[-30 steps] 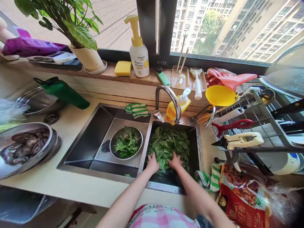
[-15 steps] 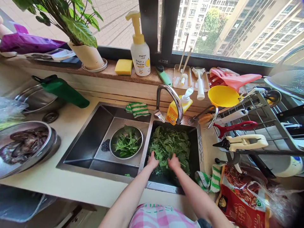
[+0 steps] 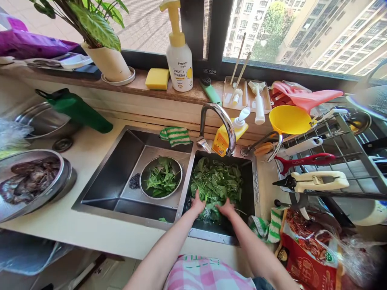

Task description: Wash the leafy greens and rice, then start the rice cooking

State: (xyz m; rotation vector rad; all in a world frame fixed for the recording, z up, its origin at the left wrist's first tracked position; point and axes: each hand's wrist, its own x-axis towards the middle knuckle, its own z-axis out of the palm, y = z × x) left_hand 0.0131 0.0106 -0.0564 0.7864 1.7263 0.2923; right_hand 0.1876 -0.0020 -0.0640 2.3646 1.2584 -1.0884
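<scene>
My left hand (image 3: 198,204) reaches into the right sink basin (image 3: 248,225), at the near left side of a wet mass of leafy greens (image 3: 216,179). Its thumb points up and away from the other fingers, which are partly hidden by leaves and water. Across from it, my right hand (image 3: 226,208) touches the near right of the greens, its thumb stretched toward the left hand and apart from the fingers. Both hands look open, with leaves and bubbly water between them. In the left basin (image 3: 96,201), a round metal strainer bowl (image 3: 145,189) holds more greens.
A curved faucet (image 3: 216,108) and a yellow soap bottle (image 3: 222,139) stand behind the right basin. A dish rack (image 3: 369,161) with scissors and tools is at right, above a red food packet (image 3: 308,266). A metal bowl (image 3: 65,169) of dark, wet food sits at left.
Both hands have drawn slightly toward me and to the right in the basin. The greens between them have shifted, leaving more bubbly water showing near the front.
</scene>
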